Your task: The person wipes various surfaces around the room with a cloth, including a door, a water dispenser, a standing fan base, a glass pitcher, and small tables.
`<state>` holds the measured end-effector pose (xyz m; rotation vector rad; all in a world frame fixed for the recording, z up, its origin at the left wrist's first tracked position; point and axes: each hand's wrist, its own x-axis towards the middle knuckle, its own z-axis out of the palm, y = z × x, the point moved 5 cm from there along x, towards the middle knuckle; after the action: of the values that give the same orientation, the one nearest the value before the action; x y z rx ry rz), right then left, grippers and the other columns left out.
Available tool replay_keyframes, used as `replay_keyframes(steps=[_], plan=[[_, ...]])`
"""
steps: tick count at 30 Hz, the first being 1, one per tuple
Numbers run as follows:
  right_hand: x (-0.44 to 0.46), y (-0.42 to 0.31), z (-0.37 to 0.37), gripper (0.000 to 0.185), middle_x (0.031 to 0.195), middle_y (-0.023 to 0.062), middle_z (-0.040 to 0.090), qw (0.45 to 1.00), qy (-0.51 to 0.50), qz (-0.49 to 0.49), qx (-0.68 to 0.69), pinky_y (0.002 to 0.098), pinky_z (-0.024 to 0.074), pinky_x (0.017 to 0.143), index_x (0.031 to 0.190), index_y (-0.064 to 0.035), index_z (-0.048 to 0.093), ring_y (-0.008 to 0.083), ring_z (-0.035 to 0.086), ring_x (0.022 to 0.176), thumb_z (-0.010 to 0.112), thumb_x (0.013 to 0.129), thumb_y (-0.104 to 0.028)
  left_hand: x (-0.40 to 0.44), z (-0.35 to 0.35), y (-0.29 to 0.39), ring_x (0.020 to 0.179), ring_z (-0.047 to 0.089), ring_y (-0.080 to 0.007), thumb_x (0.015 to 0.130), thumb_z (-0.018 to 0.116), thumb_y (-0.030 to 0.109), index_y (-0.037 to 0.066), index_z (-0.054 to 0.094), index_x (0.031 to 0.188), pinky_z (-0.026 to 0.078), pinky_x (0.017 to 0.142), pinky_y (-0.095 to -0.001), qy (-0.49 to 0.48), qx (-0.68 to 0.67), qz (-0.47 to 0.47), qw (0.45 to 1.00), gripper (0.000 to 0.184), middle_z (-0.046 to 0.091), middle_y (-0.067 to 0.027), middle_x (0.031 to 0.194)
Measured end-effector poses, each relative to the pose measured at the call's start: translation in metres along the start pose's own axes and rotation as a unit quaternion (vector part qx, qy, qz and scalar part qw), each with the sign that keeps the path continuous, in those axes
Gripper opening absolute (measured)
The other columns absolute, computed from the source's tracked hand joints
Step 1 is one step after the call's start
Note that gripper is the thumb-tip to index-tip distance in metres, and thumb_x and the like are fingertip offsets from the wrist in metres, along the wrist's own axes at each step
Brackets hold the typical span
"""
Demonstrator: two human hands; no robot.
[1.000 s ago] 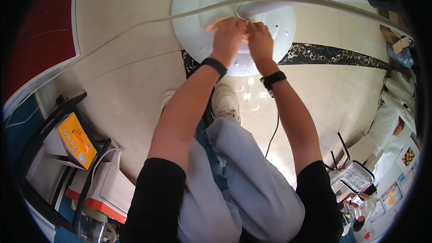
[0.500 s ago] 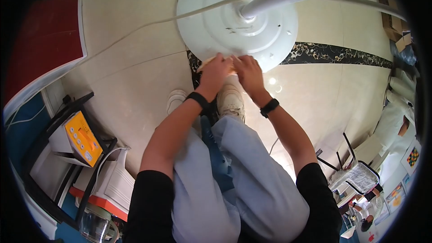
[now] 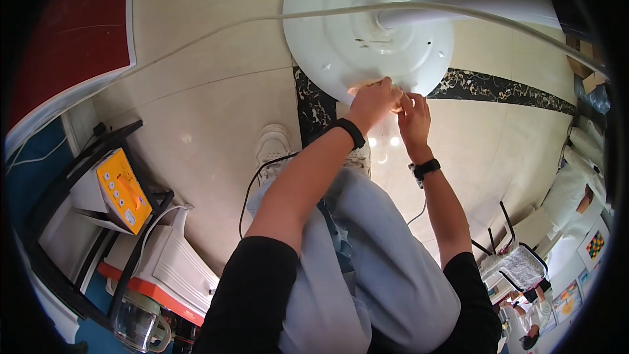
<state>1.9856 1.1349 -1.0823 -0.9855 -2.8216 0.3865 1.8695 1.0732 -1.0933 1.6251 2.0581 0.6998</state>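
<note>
My left hand (image 3: 375,103) is closed on an orange cloth (image 3: 360,85), part of which sticks out past its fingers. Close beside it, my right hand (image 3: 415,118) has its fingers bent together at the cloth's right end. Both hands are over the near edge of a round white base (image 3: 331,46). A white pole (image 3: 472,1) rises from the middle of this base, and small dark marks lie near the pole's foot.
A pale cable (image 3: 229,25) crosses above the base. At the left are a dark red panel (image 3: 82,42), a black rack (image 3: 46,242) and an orange-yellow box (image 3: 124,190). A chair (image 3: 521,265) and a person (image 3: 540,311) are at the lower right.
Over the last second both hands have moved from near the pole's foot to the near edge of the base, with the cloth. The view has shifted, so the base appears further right.
</note>
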Motion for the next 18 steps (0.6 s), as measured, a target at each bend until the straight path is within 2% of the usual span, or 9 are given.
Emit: replay_keyframes(steps=[2,6,9,13,17,18], plan=[[0.018,-0.008,0.002,0.043,0.102,0.0071,0.062,1.000,0.008,-0.010,0.001,0.0395,0.0507,0.085,0.116,-0.0106,0.066,0.0278,0.060,0.099,0.068,0.074,-0.001,0.005,-0.010,-0.015,0.085,0.068,-0.0289,0.084,0.064,0.015,0.014,0.067,0.107,0.056,0.074,-0.0386,0.016,-0.030,-0.001,0.999,0.023,0.058,-0.0097,0.095],[0.067,-0.036,0.014,0.044,0.103,0.0079,0.063,0.999,0.032,-0.039,0.016,0.0396,0.0501,0.084,0.119,-0.0114,0.066,0.0279,0.059,0.098,0.066,0.075,-0.004,0.014,-0.043,-0.054,0.086,0.066,-0.0303,0.084,0.066,0.012,0.017,0.067,0.110,0.055,0.076,-0.0399,0.063,-0.021,-0.065,0.996,0.027,0.057,-0.0091,0.096],[0.102,-0.070,0.023,0.043,0.103,0.0089,0.062,0.996,0.035,-0.069,0.041,0.0400,0.0494,0.085,0.120,-0.0115,0.066,0.0288,0.059,0.099,0.065,0.077,-0.005,0.007,-0.070,-0.084,0.086,0.065,-0.0308,0.085,0.065,0.010,0.017,0.065,0.113,0.055,0.075,-0.0404,0.063,0.006,-0.128,0.990,0.029,0.057,-0.0089,0.098],[0.120,-0.111,0.035,0.041,0.101,0.0106,0.060,0.992,0.028,-0.084,0.091,0.0409,0.0487,0.085,0.120,-0.0111,0.065,0.0306,0.058,0.100,0.062,0.080,-0.005,-0.017,-0.091,-0.115,0.089,0.064,-0.0314,0.083,0.067,0.008,0.014,0.063,0.114,0.054,0.074,-0.0424,0.092,0.006,-0.178,0.980,0.032,0.057,-0.0086,0.103],[0.106,-0.134,0.037,0.039,0.102,0.0117,0.058,0.990,0.020,-0.093,0.103,0.0414,0.0478,0.088,0.121,-0.0096,0.063,0.0310,0.057,0.101,0.059,0.082,-0.004,-0.040,-0.094,-0.120,0.092,0.063,-0.0323,0.081,0.068,0.005,0.010,0.061,0.107,0.053,0.075,-0.0437,0.083,0.000,-0.192,0.978,0.027,0.056,-0.0104,0.103],[0.100,-0.136,0.038,0.042,0.105,0.0125,0.058,0.991,0.010,-0.091,0.103,0.0417,0.0472,0.092,0.123,-0.0094,0.062,0.0318,0.056,0.107,0.059,0.081,-0.003,-0.044,-0.094,-0.117,0.092,0.063,-0.0324,0.082,0.067,0.005,0.009,0.061,0.107,0.053,0.075,-0.0437,0.071,-0.003,-0.190,0.979,0.026,0.056,-0.0107,0.103]])
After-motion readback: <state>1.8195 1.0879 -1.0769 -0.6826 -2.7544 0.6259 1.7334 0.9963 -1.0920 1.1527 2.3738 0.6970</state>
